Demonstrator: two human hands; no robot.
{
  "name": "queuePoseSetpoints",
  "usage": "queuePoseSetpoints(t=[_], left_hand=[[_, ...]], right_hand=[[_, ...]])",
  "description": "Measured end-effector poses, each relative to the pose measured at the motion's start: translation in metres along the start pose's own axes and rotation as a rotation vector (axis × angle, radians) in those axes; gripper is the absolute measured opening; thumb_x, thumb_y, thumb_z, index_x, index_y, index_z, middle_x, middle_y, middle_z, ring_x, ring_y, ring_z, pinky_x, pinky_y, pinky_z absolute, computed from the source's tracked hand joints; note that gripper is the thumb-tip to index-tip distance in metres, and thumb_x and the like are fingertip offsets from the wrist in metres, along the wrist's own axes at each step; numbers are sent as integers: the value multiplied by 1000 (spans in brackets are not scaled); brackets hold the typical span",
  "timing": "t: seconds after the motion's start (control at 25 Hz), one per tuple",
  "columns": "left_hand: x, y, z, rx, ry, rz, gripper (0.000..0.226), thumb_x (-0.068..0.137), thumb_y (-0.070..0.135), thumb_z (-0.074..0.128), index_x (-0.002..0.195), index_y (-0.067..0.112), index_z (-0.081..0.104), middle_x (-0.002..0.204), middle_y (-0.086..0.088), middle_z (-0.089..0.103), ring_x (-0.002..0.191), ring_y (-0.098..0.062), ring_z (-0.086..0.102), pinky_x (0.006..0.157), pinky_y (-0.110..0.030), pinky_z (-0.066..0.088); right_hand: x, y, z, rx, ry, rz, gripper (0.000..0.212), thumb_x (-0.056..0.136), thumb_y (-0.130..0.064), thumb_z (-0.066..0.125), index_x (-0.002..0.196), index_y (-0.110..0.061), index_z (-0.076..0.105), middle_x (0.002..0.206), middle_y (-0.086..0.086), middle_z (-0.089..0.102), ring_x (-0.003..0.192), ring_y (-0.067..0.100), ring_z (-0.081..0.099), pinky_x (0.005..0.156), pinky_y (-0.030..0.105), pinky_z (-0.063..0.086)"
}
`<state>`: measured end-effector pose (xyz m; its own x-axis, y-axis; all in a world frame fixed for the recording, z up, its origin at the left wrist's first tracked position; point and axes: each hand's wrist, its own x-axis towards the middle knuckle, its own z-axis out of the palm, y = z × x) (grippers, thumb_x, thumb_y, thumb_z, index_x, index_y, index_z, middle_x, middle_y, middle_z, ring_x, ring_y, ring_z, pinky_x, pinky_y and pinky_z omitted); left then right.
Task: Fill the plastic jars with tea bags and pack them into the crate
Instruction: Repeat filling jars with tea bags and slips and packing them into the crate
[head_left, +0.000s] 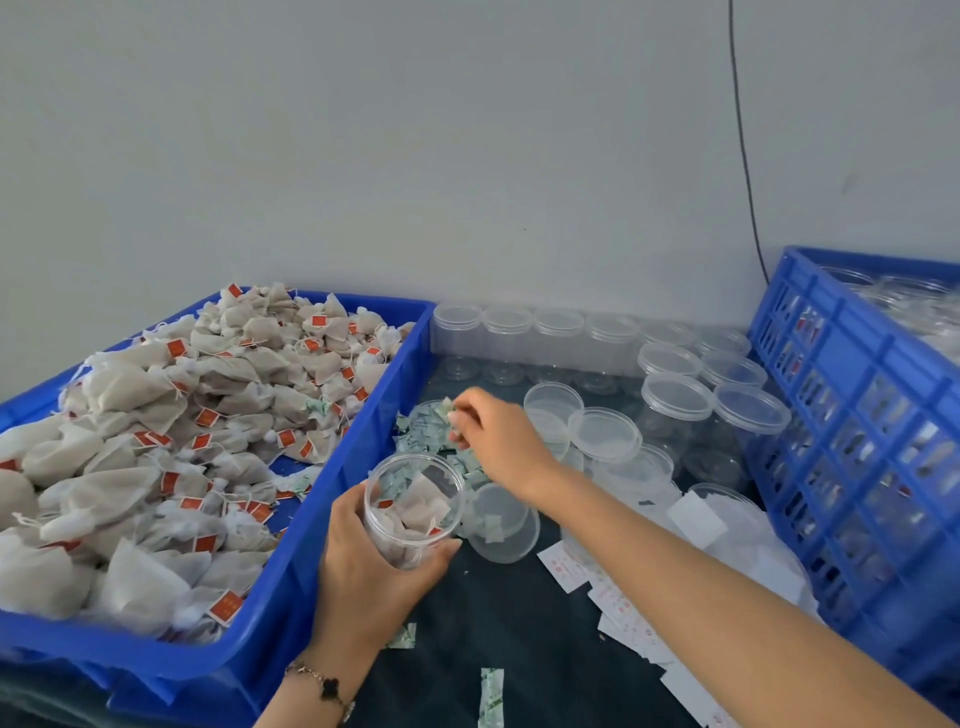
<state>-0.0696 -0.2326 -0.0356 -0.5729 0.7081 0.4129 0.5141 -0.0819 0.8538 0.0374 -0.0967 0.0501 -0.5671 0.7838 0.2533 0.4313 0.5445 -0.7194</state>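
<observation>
Jar w/ tea bags gripped by left hand; right hand pinches blurry green-white packet

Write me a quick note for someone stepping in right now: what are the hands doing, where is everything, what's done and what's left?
Left hand grips an open jar partly filled with tea bags.
Right hand pinches a small green-and-white packet from the packet pile.
Loose tea bags fill the blue tray on the left.
Empty jars and lids stand behind; the crate on the right holds jars.
Left: packet in, lid on, jar into crate, then the remaining jars.
</observation>
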Motion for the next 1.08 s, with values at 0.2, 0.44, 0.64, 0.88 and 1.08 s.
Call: queuePoseSetpoints(t=[0.2,0.44,0.64,0.88,1.08], left_hand=[[0,14,24,-2,-55,-11,91,52,38,90,126,22,40,120,7,50,110,-13,54,92,-36,49],[-17,35,53,31,-127,74,96,50,45,84,130,13,41,119,2,52,106,-18,56,86,-36,50],[-21,51,65,-6,-138,113,100,48,48,89,129,13,42,116,5,53,103,-20,59,82,-38,53],[-39,69,88,-153,-197,78,93,40,68,74,119,30,42,114,21,52,104,-4,57,81,-25,49],[-65,72,111,-224,-299,28,84,33,65,77,107,49,42,104,23,59,102,18,51,71,-7,43]], right_hand=[[-40,-16,-44,-304,-69,-350,18,96,-26,53,101,-18,68,95,-6,67,87,9,57,78,32,47],[-73,6,-60,-483,-108,-340,22,93,-24,57,108,-17,71,96,1,65,95,16,47,83,30,39],[-84,3,-76,-504,-56,-369,19,93,-26,57,93,-15,72,85,-3,67,86,15,48,77,29,39],[-121,41,-106,-394,470,-148,16,94,-23,54,88,-14,66,80,-10,58,76,9,51,68,23,42],[-160,115,-109,-636,89,255,30,98,-38,43,123,-24,51,122,-8,51,111,9,46,87,22,41]])
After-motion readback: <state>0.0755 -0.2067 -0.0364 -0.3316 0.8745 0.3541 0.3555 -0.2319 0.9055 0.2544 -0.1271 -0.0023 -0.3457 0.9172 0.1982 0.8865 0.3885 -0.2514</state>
